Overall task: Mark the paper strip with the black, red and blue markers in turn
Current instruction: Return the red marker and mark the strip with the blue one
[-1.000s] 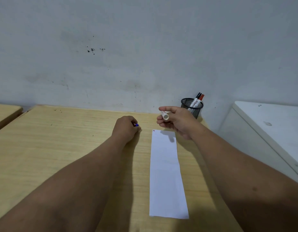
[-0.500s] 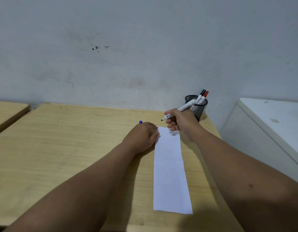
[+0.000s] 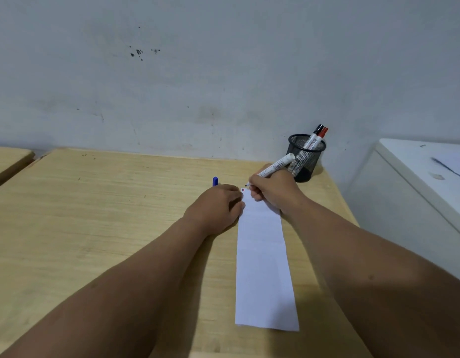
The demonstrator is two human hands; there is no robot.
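Marker tip at strip (far end)

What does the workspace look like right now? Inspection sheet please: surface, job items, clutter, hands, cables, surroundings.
Surface: wooden desk, light, scuffed.
Job's things: paper strip flat on the desk, small marks at its far corner; uncapped marker with its tip by that corner; blue cap; black marker and red marker in the mesh pen cup.
Clutter: nothing seen.
Hands: left hand beside the strip's left edge, holding the blue cap; right hand gripping the uncapped marker.
Cables: nothing seen.
Surroundings: stained wall; white cabinet at right.
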